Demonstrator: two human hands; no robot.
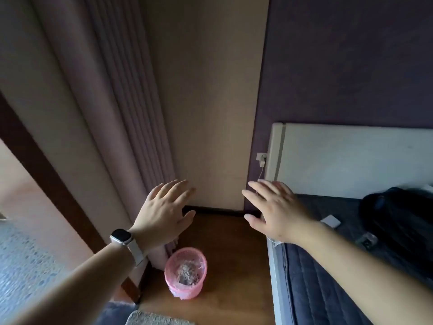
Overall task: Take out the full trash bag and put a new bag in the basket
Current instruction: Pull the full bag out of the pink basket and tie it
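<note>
Pink plastic basket [182, 290] stands upright on the wood floor [234, 266], low centre of view. It sits in the gap between the curtain [112, 113] and the bed [328, 289]: just beside the curtain's hem, well apart from the bed frame. A thin clear trash bag [199, 262] lines it, with the film folded out over the rim. Grey crumpled waste lies inside the bag; how high it reaches is hard to judge from above.

Left hand [164, 212]: raised in front of the curtain edge and the beige wall [210, 102], back toward the camera. Fingers straight and slightly spread, thumb out. Holds nothing. Pale watch [121, 238] with a light strap on that wrist.

Right hand [274, 212]: raised at about the same height, opposite the left. Fingers straight, close together, thumb out. Holds nothing.

Both hands hang in the air above the basket and apart from each other. The basket shows below the gap between them, nearer the left forearm.

Bed: dark quilted cover, white headboard [351, 160] against a purple wall. On the cover lie a dark pack [398, 219] at the right edge and a small white card [330, 221] beside it. A small blurred item lies just below the card.

Charger [262, 160] plugged in beside the headboard, white cable hanging down. Grey rug [150, 320] at the bottom edge.
</note>
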